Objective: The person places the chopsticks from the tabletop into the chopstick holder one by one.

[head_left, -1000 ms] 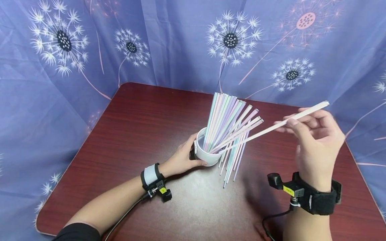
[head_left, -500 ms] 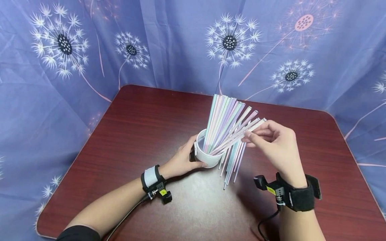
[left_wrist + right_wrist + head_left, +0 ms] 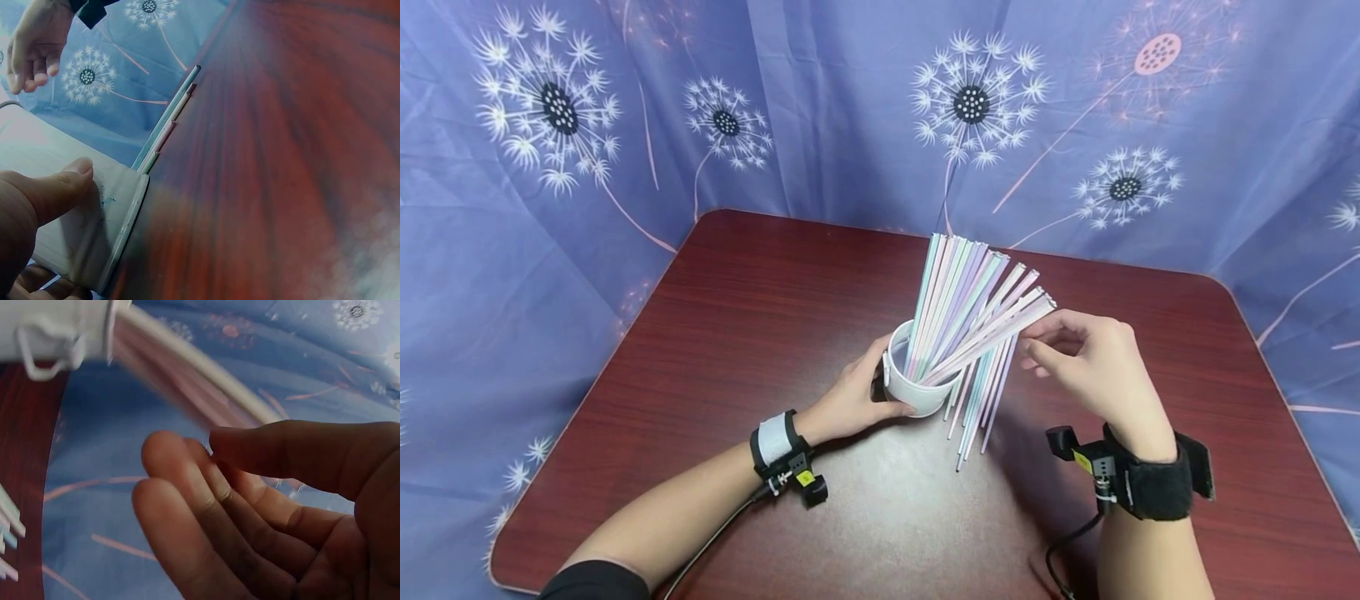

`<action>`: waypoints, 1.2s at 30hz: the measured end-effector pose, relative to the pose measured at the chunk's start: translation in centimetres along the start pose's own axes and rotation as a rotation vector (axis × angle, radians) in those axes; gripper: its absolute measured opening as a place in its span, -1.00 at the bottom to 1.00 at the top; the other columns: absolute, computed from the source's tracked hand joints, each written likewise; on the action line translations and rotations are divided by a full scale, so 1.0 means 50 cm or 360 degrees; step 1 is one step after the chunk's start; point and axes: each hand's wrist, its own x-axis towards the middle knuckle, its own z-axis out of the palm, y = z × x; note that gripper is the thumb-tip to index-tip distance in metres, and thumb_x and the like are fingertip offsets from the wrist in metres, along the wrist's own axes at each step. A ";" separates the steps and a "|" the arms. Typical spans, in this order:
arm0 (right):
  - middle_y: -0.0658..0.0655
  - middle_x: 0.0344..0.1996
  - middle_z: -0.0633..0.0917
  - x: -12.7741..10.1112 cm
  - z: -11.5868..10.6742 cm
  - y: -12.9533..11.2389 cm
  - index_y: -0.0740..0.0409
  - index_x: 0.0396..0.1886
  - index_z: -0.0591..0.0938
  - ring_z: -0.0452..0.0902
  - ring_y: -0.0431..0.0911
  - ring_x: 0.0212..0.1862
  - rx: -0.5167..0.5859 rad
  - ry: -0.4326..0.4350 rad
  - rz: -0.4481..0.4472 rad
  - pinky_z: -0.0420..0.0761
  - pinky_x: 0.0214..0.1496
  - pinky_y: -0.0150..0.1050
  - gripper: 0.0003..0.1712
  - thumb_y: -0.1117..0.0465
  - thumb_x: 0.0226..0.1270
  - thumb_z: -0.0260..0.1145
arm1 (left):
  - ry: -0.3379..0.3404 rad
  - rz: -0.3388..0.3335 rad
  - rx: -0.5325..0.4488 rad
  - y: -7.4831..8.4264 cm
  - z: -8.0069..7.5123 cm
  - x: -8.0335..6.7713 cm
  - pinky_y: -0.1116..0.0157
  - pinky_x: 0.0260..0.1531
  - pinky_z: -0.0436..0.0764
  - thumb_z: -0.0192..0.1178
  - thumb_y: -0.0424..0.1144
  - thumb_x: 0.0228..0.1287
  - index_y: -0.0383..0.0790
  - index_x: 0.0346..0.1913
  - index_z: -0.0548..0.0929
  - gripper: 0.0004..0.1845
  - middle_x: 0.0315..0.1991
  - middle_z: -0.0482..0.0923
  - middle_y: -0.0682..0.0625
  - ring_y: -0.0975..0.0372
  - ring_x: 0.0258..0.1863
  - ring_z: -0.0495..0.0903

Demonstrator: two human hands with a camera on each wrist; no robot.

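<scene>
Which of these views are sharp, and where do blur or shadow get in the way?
Head view: evenly lit and sharp, with the straws crisp. Left wrist view: the white cup is fairly clear, while the table is smeared. Right wrist view: dim, with the right hand shadowed and the straws soft.

Dark red wood-grain tabletop (image 3: 715, 333), rounded corners, fills lower frame. White cup (image 3: 917, 387) stands at center w/ loose pastel straws (image 3: 977, 408) lying just right of it.
</scene>
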 end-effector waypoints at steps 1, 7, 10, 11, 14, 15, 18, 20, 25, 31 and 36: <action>0.02 -0.50 0.76 0.002 -0.001 0.006 0.08 -0.26 0.71 0.68 -0.26 -0.49 -0.0029 0.0018 0.0006 0.62 -0.43 -0.43 -0.91 0.19 0.30 0.34 | 0.0001 0.0004 0.0001 0.000 0.000 0.000 0.09 0.33 0.29 0.54 0.01 -0.07 0.33 0.51 -0.05 0.17 0.38 0.29 0.19 0.28 0.35 0.29; 0.03 -0.55 0.74 0.033 0.020 0.065 0.13 -0.29 0.72 0.64 -0.18 -0.53 -0.0300 0.0145 0.0024 0.53 -0.44 -0.38 -0.91 0.24 0.28 0.33 | 0.0009 0.0004 0.0012 -0.001 0.001 0.000 0.11 0.33 0.30 0.54 0.02 -0.07 0.33 0.51 -0.05 0.17 0.38 0.28 0.19 0.28 0.35 0.29; 0.11 -0.50 0.75 0.052 0.042 0.106 0.20 -0.29 0.74 0.63 -0.05 -0.46 -0.0429 0.0116 0.0081 0.54 -0.39 -0.17 -0.86 0.23 0.27 0.32 | 0.0016 0.0010 0.0009 -0.002 0.001 -0.001 0.11 0.33 0.31 0.54 0.03 -0.07 0.30 0.52 -0.04 0.16 0.38 0.28 0.17 0.27 0.34 0.30; 0.15 -0.47 0.75 0.058 0.051 0.119 0.22 -0.28 0.74 0.62 -0.01 -0.44 -0.0455 0.0092 0.0113 0.55 -0.38 -0.10 -0.85 0.23 0.27 0.32 | 0.0017 0.0011 0.0009 -0.003 0.002 -0.001 0.11 0.33 0.30 0.54 0.03 -0.08 0.29 0.52 -0.04 0.16 0.38 0.28 0.17 0.28 0.34 0.30; 0.22 -0.43 0.73 0.070 0.079 0.158 0.30 -0.28 0.73 0.62 0.04 -0.41 -0.0508 -0.0012 0.0213 0.57 -0.32 0.03 -0.81 0.24 0.26 0.31 | 0.0015 0.0010 0.0007 -0.004 0.002 -0.002 0.11 0.33 0.31 0.54 0.02 -0.08 0.29 0.52 -0.03 0.16 0.38 0.29 0.17 0.28 0.34 0.30; 0.23 -0.44 0.73 0.072 0.088 0.169 0.32 -0.26 0.72 0.63 0.02 -0.44 -0.0508 -0.0060 0.0253 0.58 -0.33 0.03 -0.79 0.24 0.26 0.30 | 0.0013 0.0011 0.0002 -0.004 0.002 -0.002 0.12 0.33 0.30 0.54 0.02 -0.07 0.29 0.52 -0.03 0.16 0.38 0.28 0.17 0.28 0.35 0.29; 0.23 -0.47 0.72 0.077 0.108 0.190 0.38 -0.22 0.68 0.63 -0.07 -0.56 -0.0479 -0.0180 0.0348 0.63 -0.36 -0.03 -0.76 0.24 0.28 0.29 | 0.0002 0.0017 -0.0009 -0.004 0.002 -0.001 0.12 0.33 0.31 0.54 -0.01 -0.06 0.29 0.52 -0.04 0.16 0.38 0.28 0.18 0.29 0.35 0.29; 0.26 -0.45 0.72 0.079 0.115 0.197 0.41 -0.16 0.65 0.63 -0.11 -0.61 -0.0422 -0.0244 0.0422 0.65 -0.41 -0.09 -0.72 0.24 0.30 0.28 | -0.0005 0.0024 -0.0016 -0.003 0.001 0.000 0.12 0.33 0.31 0.54 -0.02 -0.06 0.29 0.52 -0.04 0.16 0.39 0.27 0.18 0.30 0.35 0.29; 0.33 -0.36 0.70 0.080 0.104 0.193 0.45 -0.03 0.60 0.67 -0.08 -0.59 -0.0369 -0.0397 0.0549 0.66 -0.49 -0.19 -0.63 0.24 0.28 0.29 | -0.0002 0.0030 -0.0014 0.000 -0.001 0.004 0.11 0.33 0.31 0.55 -0.02 -0.08 0.28 0.52 -0.03 0.16 0.38 0.28 0.18 0.29 0.34 0.30; 0.34 -0.37 0.69 0.083 0.086 0.186 0.51 0.10 0.52 0.69 -0.05 -0.54 -0.0403 -0.0566 0.0599 0.69 -0.41 -0.14 -0.49 0.24 0.25 0.29 | -0.0006 0.0002 -0.0004 0.001 -0.003 0.005 0.16 0.34 0.29 0.54 -0.02 -0.06 0.32 0.51 -0.04 0.16 0.38 0.28 0.17 0.30 0.35 0.28; 0.29 -0.46 0.71 0.084 0.098 0.196 0.47 -0.02 0.61 0.69 -0.07 -0.57 -0.0402 -0.0483 0.0652 0.66 -0.48 -0.18 -0.59 0.22 0.26 0.27 | -0.0001 -0.0005 0.0013 0.000 0.000 0.000 0.16 0.33 0.31 0.54 -0.01 -0.06 0.32 0.51 -0.04 0.16 0.38 0.29 0.15 0.30 0.34 0.30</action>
